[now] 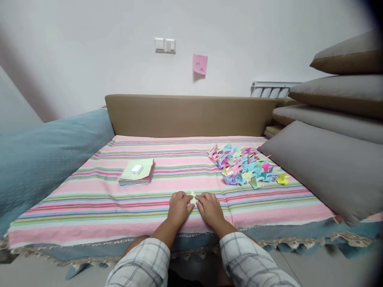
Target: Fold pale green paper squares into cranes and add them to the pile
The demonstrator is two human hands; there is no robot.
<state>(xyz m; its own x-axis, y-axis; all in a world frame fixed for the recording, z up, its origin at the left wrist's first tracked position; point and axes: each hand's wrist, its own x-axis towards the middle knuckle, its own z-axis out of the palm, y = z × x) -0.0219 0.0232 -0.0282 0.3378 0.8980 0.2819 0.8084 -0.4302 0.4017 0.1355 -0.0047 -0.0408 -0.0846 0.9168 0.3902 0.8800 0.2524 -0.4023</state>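
Observation:
A small pale green folded paper [193,197] lies between my two hands on the striped cloth, near the front edge of the seat. My left hand [179,207] pinches its left side between thumb and forefinger. From the right, my right hand [209,206] grips the other side the same way. The fingers cover part of the paper, so its full shape is hidden. Beyond my right hand is a heap of folded paper cranes [242,165] in pink, blue, purple and yellow. To the left sits a stack of square paper sheets [143,169] with a small white block [137,169] on top.
The striped cloth [89,195] covers the sofa seat, backed by a brown backrest [188,115]. Grey cushions [326,167] are piled at the right. A blue armrest [56,147] bounds the left side. A pink note [200,64] and light switches [164,45] are on the wall.

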